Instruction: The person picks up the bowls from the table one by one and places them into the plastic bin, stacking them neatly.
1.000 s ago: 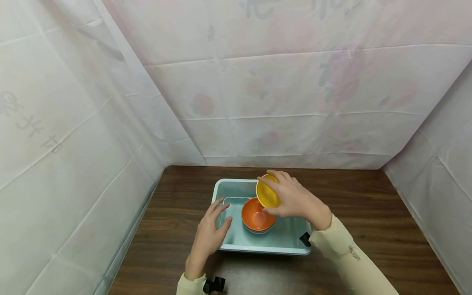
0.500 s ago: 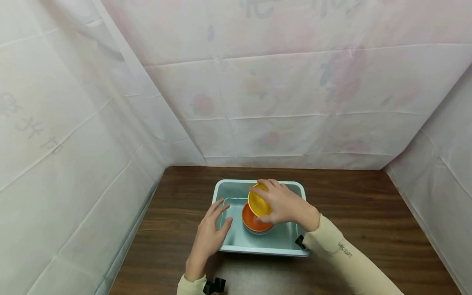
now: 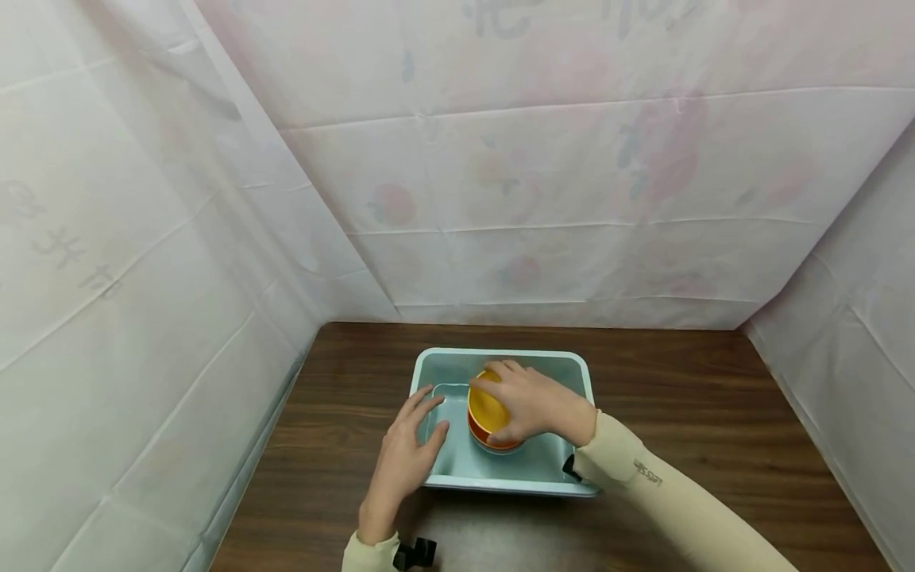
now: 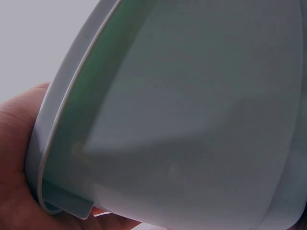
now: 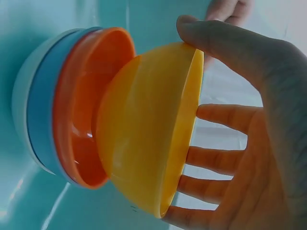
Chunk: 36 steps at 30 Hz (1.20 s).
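Note:
My right hand [image 3: 538, 403] grips a yellow bowl [image 5: 144, 129] by its rim, thumb on one side and fingers spread along the other. The bowl's rounded base dips into an orange bowl [image 5: 72, 112], which sits nested in a blue bowl [image 5: 45, 105] and a pale bowl [image 5: 21, 96]. This stack stands in a light blue-green tray [image 3: 500, 483]. My left hand [image 3: 407, 457] lies over the tray's front left side with fingers extended. In the left wrist view, the hand [image 4: 14, 158] is against the rim beside the tray's outer wall [image 4: 192, 110]; some fingers are hidden.
The tray sits on a dark wood table [image 3: 357, 381]. White patterned cloth [image 3: 557, 199] hangs behind it, with more cloth on the left [image 3: 143, 318] and right [image 3: 851, 342]. Table surface extends to both sides of the tray.
The right hand has moved left and down with the yellow bowl, from above the right of the orange bowl to over it. The left hand has stayed put.

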Tool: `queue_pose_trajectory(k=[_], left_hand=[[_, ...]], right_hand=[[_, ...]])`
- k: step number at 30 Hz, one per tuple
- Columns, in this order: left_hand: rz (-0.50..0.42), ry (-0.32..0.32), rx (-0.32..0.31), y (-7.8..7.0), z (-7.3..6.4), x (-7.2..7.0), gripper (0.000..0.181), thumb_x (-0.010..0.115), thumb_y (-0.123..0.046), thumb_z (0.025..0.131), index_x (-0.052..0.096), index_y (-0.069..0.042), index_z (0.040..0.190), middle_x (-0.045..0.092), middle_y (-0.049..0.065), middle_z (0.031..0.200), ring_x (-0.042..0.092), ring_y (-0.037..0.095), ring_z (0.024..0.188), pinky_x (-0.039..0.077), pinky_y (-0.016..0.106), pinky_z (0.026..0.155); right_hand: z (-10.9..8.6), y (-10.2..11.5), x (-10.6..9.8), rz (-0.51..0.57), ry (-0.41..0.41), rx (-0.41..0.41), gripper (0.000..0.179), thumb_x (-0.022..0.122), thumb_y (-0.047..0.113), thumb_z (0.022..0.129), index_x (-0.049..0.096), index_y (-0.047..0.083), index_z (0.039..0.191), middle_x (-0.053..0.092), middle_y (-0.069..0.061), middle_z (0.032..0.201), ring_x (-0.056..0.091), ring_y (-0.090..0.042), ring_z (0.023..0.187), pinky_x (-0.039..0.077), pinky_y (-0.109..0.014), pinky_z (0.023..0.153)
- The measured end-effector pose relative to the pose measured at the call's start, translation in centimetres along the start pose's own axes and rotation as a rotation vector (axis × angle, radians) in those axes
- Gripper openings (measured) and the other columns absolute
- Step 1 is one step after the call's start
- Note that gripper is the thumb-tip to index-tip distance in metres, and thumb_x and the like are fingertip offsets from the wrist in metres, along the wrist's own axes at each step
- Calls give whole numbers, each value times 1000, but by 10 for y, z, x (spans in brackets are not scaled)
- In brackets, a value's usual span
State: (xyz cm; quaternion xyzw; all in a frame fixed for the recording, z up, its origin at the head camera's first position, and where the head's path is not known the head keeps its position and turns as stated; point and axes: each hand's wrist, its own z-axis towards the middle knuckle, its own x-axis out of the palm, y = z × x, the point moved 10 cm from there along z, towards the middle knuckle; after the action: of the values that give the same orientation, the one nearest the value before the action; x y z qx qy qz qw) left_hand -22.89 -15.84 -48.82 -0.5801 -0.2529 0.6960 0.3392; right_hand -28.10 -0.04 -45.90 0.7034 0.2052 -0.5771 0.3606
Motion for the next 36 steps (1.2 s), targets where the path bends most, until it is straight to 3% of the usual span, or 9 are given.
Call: queue_pose_trajectory(k=[9,18,36], left_hand=[[8,5,11,0,-1,0,40,72,-24,98,67,-18,137,49,4,157,54,32,139,49,60,104],[7,9,15,0,-1,0,39,70,-24,99,66,-17,138,48,8,158,54,34,138,49,61,104],[3,6,25,1,-1,0,39,70,-26,99,66,-18,138,48,3,158,53,37,139,49,60,104]], right_hand=[[7,0,22,-49,71,17,87,84,54,78,52,20,151,45,-15,154,51,-33,131,54,-51,100],[9,0,27,-77,89,34,88,85,55,77,51,21,151,46,-14,153,53,-33,130,54,-49,101],[13,-1,37,-125,125,41,92,85,61,76,50,23,152,46,-12,152,52,-32,131,54,-49,101]])
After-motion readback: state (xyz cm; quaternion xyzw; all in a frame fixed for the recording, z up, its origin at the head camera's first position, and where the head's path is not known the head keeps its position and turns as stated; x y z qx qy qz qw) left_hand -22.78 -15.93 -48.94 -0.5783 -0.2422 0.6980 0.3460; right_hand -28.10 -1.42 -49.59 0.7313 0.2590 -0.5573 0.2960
